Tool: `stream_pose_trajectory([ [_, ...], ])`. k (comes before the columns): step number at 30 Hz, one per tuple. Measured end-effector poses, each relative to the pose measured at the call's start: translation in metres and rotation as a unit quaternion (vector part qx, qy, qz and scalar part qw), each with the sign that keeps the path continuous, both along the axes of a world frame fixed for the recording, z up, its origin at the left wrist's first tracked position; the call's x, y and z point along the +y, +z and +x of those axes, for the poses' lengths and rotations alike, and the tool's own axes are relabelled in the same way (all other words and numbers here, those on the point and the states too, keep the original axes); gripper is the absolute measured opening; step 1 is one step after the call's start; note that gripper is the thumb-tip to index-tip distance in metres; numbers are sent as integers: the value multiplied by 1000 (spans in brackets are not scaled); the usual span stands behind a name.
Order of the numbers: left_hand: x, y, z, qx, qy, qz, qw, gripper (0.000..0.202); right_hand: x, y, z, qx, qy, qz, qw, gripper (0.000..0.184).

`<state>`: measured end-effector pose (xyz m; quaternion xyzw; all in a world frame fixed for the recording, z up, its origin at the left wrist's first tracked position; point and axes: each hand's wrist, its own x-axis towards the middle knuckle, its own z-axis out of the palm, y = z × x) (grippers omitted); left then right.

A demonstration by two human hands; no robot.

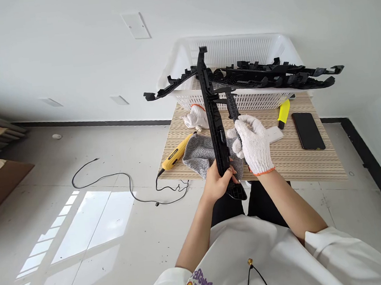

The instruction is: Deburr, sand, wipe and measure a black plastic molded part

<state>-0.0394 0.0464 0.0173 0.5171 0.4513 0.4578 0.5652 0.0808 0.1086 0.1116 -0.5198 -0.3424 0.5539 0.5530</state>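
My bare left hand (220, 180) is wrapped round the lower end of a long black plastic trim part (214, 122), which stands up lengthwise over the table. My right hand (254, 142), in a white knit glove with an orange cuff, grips a dark caliper (232, 104). The caliper's jaws reach left to the edge of the trim part; whether they touch it I cannot tell. A grey cloth (197, 155) lies beneath the part, partly hidden by it.
A white plastic basket (234, 42) holds several black trim parts (255, 76) sticking out both sides. On the table (308, 162) lie a yellow corded tool (178, 153), a white glove (197, 117), a yellow-handled knife (284, 112), a white block (274, 134) and a phone (308, 131). A cable (130, 185) trails across the floor.
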Motion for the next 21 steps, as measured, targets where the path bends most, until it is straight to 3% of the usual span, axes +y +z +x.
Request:
stream_pose_trajectory([
  [5,0,2,0,3,0,-1,1000,19,-1,-1,-1,-16,1,4,1000,37],
  [11,-1,4,0,-1,1,-3,1000,19,-1,-2,0,-44,3,10,999,63],
  [16,-1,3,0,6,-1,-1,1000,19,0,-2,2,-37,34,15,999,56],
  [21,-1,2,0,11,-2,-3,1000,21,1,2,3,-33,24,-2,999,51],
])
